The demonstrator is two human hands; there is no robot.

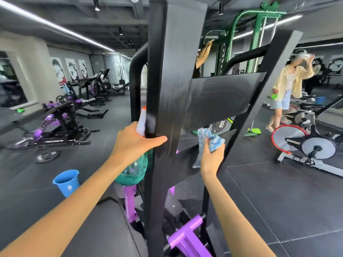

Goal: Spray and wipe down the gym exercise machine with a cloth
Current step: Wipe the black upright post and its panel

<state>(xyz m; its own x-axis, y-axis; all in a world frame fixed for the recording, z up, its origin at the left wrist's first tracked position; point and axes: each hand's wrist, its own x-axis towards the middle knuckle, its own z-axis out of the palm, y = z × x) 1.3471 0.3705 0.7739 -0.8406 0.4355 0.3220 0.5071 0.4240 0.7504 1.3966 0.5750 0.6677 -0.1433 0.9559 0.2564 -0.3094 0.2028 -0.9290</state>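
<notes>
Starting at the left, a blue bucket (66, 182) is sitting on the dark floor (259, 201), near us and well apart from the action, with purple machines (50, 127) lining up far behind it. Moving in, the left hand (133, 141) is wrapping its fingers round the neck of the spray bottle (142, 121), thumb reaching across the front of the machine's black upright (161, 80), so bottle and post are sitting just beside each other. The orange-tipped head is poking up above the fist and the green see-through body is hanging below it. I'm judging that bottle as light, rigid plastic, best taken right there at the neck with a finger free for the trigger, though the trigger finger is hiding behind the post and I cannot tell how it is lying. The upright is running top to bottom through the view, stiff painted steel going nowhere, and its streaky sheen is suggesting a slick, possibly damp surface. To its right the wide black cross plate (222, 97) is spanning over to the slanted right post. Just beneath that plate the right hand (211, 158) is bunching the blue cloth (211, 139) in a curled fist, a tail of it dangling down; soft, limp, featherweight stuff, I'd say, wanting a wadded grip and firm pressure. Far right, an exercise bike (304, 145) is standing, and another person (285, 86) is standing close by it.
</notes>
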